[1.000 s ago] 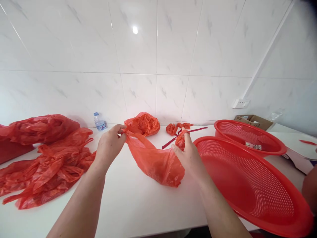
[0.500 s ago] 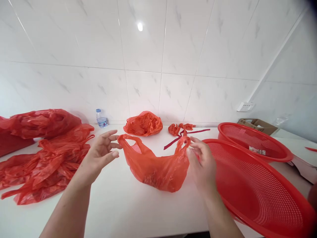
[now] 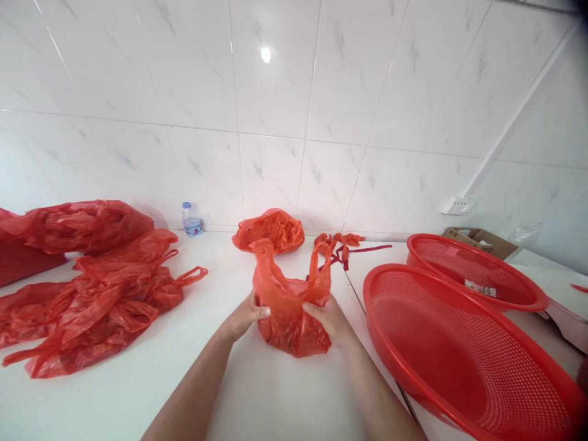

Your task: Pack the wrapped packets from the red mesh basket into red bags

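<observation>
A red plastic bag (image 3: 290,303) stands upright on the white counter (image 3: 138,392) in front of me, its two handles sticking up. My left hand (image 3: 245,315) presses its left side, thumb on the plastic. My right hand (image 3: 327,318) grips its right side. Both hands are closed around the bag's body, squeezing it together.
A pile of loose red bags (image 3: 92,294) lies at the left. A crumpled red bag (image 3: 271,229), red scraps (image 3: 342,242) and a small water bottle (image 3: 190,219) sit by the tiled wall. Two red perforated basins (image 3: 450,349) (image 3: 478,272) and a cardboard box (image 3: 480,240) are at the right.
The hands let go of the bag's handles, which had been spread apart, and moved inward and down. They now clasp the bag's body from both sides, so it stands narrow and upright.
</observation>
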`<state>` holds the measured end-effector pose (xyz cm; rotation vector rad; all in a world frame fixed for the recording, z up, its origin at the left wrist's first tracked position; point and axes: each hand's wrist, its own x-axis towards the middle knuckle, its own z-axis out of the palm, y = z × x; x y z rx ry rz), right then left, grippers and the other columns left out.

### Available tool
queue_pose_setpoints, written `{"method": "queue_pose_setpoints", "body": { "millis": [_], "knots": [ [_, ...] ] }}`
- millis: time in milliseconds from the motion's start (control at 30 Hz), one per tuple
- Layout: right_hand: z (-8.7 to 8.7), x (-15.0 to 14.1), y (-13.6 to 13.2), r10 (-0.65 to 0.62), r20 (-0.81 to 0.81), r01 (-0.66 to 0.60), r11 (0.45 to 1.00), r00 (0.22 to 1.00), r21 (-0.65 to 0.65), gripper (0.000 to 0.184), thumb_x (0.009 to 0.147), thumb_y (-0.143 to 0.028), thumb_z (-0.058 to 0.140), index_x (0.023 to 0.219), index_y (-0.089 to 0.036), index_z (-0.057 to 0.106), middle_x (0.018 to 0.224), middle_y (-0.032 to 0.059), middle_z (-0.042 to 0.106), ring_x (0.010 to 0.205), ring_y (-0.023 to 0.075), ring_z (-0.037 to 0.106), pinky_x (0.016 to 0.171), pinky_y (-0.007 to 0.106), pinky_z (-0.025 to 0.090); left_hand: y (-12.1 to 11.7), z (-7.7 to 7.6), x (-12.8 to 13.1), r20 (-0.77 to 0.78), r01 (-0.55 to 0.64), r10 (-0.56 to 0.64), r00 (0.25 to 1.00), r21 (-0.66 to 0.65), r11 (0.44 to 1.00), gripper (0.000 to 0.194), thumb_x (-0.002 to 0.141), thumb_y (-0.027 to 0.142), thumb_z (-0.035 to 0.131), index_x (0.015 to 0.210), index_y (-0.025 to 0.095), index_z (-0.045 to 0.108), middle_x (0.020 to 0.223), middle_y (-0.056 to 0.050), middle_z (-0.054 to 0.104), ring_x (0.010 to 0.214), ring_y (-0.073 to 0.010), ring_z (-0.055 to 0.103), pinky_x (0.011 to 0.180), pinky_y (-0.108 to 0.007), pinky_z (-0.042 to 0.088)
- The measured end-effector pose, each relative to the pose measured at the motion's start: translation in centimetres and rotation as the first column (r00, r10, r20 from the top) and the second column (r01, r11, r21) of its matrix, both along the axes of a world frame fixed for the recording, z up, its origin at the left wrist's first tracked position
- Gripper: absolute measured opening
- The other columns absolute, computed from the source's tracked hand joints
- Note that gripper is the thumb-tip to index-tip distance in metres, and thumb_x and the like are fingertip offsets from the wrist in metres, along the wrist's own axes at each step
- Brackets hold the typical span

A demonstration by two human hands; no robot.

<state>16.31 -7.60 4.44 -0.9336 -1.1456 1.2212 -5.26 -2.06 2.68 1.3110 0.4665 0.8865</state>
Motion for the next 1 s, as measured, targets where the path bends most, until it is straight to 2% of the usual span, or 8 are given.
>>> {"method": "queue_pose_setpoints", "body": {
  "millis": [100,200,300,433,633,700,767,1000],
  "knots": [
    [0.6,-0.3,1.3,0.076,-0.118,-0.09,0.988,0.99,-0.123,0.035,0.072,-0.037,0.073,0.1,-0.015,0.066,0.097,0.0094,0.07,0.093,0.0261,0.065,0.087,0.042,0.048,-0.1,0.5,1.3,0.02,0.04,-0.038,0.999,-0.158,0.987,0.055,0.062,0.023,0.081,0.115,0.017,0.063,0.114,-0.013,0.067,0.111,-0.0346,0.058,0.092,-0.045,0.047],
    [0.8,-0.1,2.4,0.003,-0.364,-0.071,0.982,0.932,-0.174,0.035,0.071,-0.035,0.074,0.1,-0.017,0.066,0.098,0.0073,0.071,0.091,0.0245,0.066,0.085,0.039,0.05,0.2,0.9,2.0,0.173,-0.042,0.11,0.979,-0.352,0.935,0.047,0.067,0.024,0.078,0.111,0.015,0.063,0.105,-0.013,0.07,0.1,-0.0313,0.065,0.086,-0.042,0.052],
    [-0.4,0.1,3.8,-0.111,-0.517,-0.031,0.966,0.849,-0.258,0.03,0.072,-0.035,0.072,0.096,-0.017,0.066,0.097,0.0068,0.071,0.091,0.0228,0.067,0.083,0.036,0.052,0.9,0.3,2.6,0.24,-0.157,0.34,0.909,-0.559,0.814,0.036,0.074,0.028,0.071,0.105,0.014,0.062,0.096,-0.011,0.072,0.089,-0.0266,0.069,0.079,-0.037,0.055],
    [-3.6,0.3,5.4,-0.114,-0.655,-0.168,0.921,0.747,-0.352,0.025,0.078,-0.036,0.065,0.093,-0.016,0.065,0.095,0.0081,0.072,0.092,0.0237,0.067,0.08,0.037,0.053,1.9,-1.6,3.4,0.14,-0.213,0.42,0.897,-0.695,0.686,0.019,0.082,0.024,0.061,0.097,0.012,0.061,0.081,-0.01,0.072,0.076,-0.023,0.071,0.068,-0.033,0.057],
    [-5.1,1.2,6.3,-0.08,-0.74,-0.214,0.932,0.668,-0.294,0.018,0.078,-0.03,0.062,0.091,-0.018,0.065,0.093,0.0055,0.072,0.09,0.022,0.067,0.084,0.037,0.051,3.2,-3.2,3.9,0.112,-0.243,0.426,0.898,-0.681,0.69,0.018,0.079,0.017,0.06,0.096,0.013,0.06,0.079,-0.008,0.071,0.072,-0.0209,0.07,0.066,-0.031,0.057],
    [-4.7,1.3,6.2,-0.096,-0.744,-0.174,0.945,0.662,-0.277,0.008,0.076,-0.029,0.063,0.077,-0.02,0.063,0.08,0.0015,0.071,0.08,0.0192,0.066,0.081,0.034,0.052,3.1,-3.2,4.0,0.118,-0.247,0.426,0.897,-0.666,0.704,0.019,0.076,0.016,0.063,0.094,0.013,0.06,0.078,-0.007,0.071,0.071,-0.0208,0.07,0.066,-0.031,0.056],
    [-4.4,1.1,6.0,-0.098,-0.741,-0.132,0.96,0.664,-0.246,0.019,0.075,-0.032,0.064,0.062,-0.021,0.055,0.065,-0.0015,0.065,0.069,0.0167,0.063,0.074,0.032,0.052,2.8,-3.0,4.0,0.136,-0.226,0.404,0.905,-0.65,0.725,0.025,0.073,0.018,0.067,0.097,0.014,0.061,0.08,-0.007,0.072,0.074,-0.0224,0.07,0.067,-0.032,0.056],
    [-4.9,0.4,5.7,-0.011,-0.563,-0.126,0.971,0.827,-0.204,0.025,0.071,-0.043,0.072,0.073,-0.021,0.059,0.067,-0.0013,0.06,0.067,0.0162,0.059,0.068,0.031,0.048,2.0,-2.2,3.6,0.274,-0.005,0.224,0.935,-0.623,0.782,0.052,0.076,0.057,0.061,0.104,0.013,0.063,0.1,-0.015,0.071,0.096,-0.0298,0.066,0.077,-0.037,0.055]
  ]
}}
